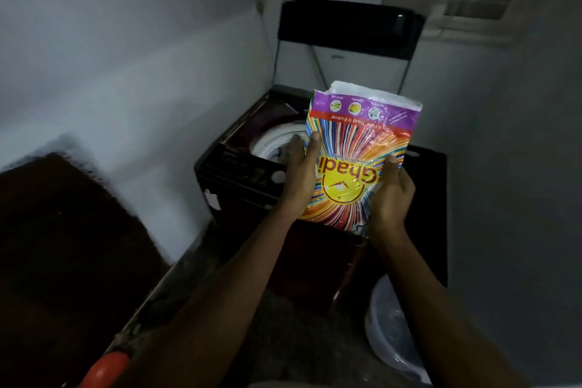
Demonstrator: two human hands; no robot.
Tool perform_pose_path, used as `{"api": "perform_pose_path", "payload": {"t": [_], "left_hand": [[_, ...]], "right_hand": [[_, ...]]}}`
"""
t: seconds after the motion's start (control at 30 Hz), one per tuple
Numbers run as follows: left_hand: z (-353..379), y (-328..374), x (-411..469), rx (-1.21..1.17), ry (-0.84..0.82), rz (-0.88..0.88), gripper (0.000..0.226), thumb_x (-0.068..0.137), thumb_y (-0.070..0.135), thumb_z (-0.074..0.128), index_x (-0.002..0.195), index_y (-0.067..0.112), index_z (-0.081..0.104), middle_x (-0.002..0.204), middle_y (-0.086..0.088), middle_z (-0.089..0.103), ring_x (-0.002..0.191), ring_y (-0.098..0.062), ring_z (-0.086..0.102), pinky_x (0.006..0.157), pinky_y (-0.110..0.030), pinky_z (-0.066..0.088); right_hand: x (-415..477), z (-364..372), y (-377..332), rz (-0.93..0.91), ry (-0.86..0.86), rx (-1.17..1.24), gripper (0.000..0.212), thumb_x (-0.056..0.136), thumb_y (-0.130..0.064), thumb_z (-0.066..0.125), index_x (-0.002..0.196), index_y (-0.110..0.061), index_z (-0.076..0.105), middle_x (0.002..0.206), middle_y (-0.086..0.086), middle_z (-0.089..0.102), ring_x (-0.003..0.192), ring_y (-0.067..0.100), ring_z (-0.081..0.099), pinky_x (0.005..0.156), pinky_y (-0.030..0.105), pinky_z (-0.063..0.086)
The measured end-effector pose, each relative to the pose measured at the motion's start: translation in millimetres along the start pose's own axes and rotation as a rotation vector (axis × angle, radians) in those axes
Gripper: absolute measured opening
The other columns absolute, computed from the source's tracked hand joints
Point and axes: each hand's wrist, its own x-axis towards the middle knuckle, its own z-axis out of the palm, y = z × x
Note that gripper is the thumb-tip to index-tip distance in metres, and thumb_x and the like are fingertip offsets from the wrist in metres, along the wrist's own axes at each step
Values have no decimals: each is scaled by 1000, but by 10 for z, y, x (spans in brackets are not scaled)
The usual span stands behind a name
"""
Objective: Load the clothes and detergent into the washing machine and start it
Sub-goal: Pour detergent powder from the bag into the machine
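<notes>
A colourful detergent powder bag (pixel 356 148) with a torn-open top is held upside down relative to me, over the top-loading washing machine (pixel 239 173). My left hand (pixel 300 170) grips the bag's left edge, thumb on its front. My right hand (pixel 393 195) grips its lower right edge. The machine's dark lid (pixel 349 28) stands raised at the back. Its white drum rim (pixel 274 138) shows left of the bag; what lies inside the drum is hidden.
A white plastic basin (pixel 393 334) sits on the floor at the lower right. A dark brown door or panel (pixel 63 246) fills the left. An orange handle (pixel 107 368) pokes in at the bottom left. Pale walls close in around the machine.
</notes>
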Motion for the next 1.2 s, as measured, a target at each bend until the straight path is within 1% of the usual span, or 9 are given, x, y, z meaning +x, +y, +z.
{"api": "perform_pose_path", "payload": {"t": [0.1, 0.2, 0.33, 0.47, 0.57, 0.7, 0.87, 1.07, 1.2], "left_hand": [[497, -30, -80, -67, -66, 10, 39, 98, 58, 43, 115, 31, 67, 117, -1, 72, 107, -18, 68, 96, -47, 54], [875, -187, -104, -193, -64, -75, 57, 95, 64, 42, 123, 20, 66, 113, -7, 73, 104, -26, 70, 96, -54, 52], [1297, -591, 11, -353, -132, -307, 96, 69, 92, 43, 129, 19, 63, 122, -15, 68, 112, -33, 66, 101, -58, 47], [1559, -855, 70, -424, -126, -436, 89, 82, 84, 29, 131, 17, 61, 124, -16, 67, 113, -34, 65, 103, -55, 46], [1699, -1096, 158, -515, -111, -526, 87, 87, 79, 25, 131, 13, 61, 125, -19, 66, 113, -34, 65, 101, -49, 49], [1761, -1272, 226, -646, -95, -620, 73, 98, 63, 26, 122, 5, 63, 108, -19, 72, 96, -32, 71, 80, -38, 59], [1796, -1261, 241, -815, -165, -666, 70, 99, 60, 23, 118, 5, 62, 101, -17, 74, 87, -28, 73, 70, -33, 60], [1898, -1319, 194, -901, -194, -712, 75, 98, 64, 17, 120, 9, 62, 106, -16, 73, 92, -28, 73, 73, -36, 58], [1889, -1293, 152, -918, -138, -770, 76, 97, 64, 23, 141, 8, 50, 137, -19, 56, 126, -35, 53, 108, -46, 40]], "right_hand": [[199, -341, -145, -45, 47, -80, 24, 103, -16, 41, 90, -4, 58, 65, -11, 59, 49, -7, 55, 49, 9, 42], [386, -594, -146, -89, 57, -215, 30, 103, -24, 43, 82, -9, 59, 67, -9, 62, 56, -3, 58, 56, 17, 46], [655, -820, -23, -131, 74, -482, 37, 100, -41, 43, 76, -18, 61, 74, -5, 66, 68, 10, 60, 68, 33, 46], [832, -928, 47, -111, 55, -681, 39, 100, -44, 40, 79, -18, 61, 77, -6, 65, 72, 12, 61, 65, 31, 43], [971, -935, 147, -94, 53, -833, 43, 101, -41, 39, 67, -18, 49, 67, -5, 57, 64, 14, 53, 55, 29, 32], [1094, -901, 305, -89, -20, -976, 43, 102, -41, 37, 65, -20, 46, 63, -9, 54, 59, 2, 49, 51, 24, 28], [1215, -911, 395, -89, -40, -1024, 43, 101, -44, 36, 66, -22, 46, 66, -6, 57, 60, 6, 53, 51, 25, 28], [1297, -943, 392, -134, -147, -1178, 41, 101, -46, 33, 82, -16, 54, 77, 4, 62, 70, 24, 58, 61, 31, 39], [1316, -898, 360, -174, -209, -1242, 40, 101, -45, 33, 82, -17, 54, 78, 5, 63, 71, 25, 59, 60, 32, 40]]}}
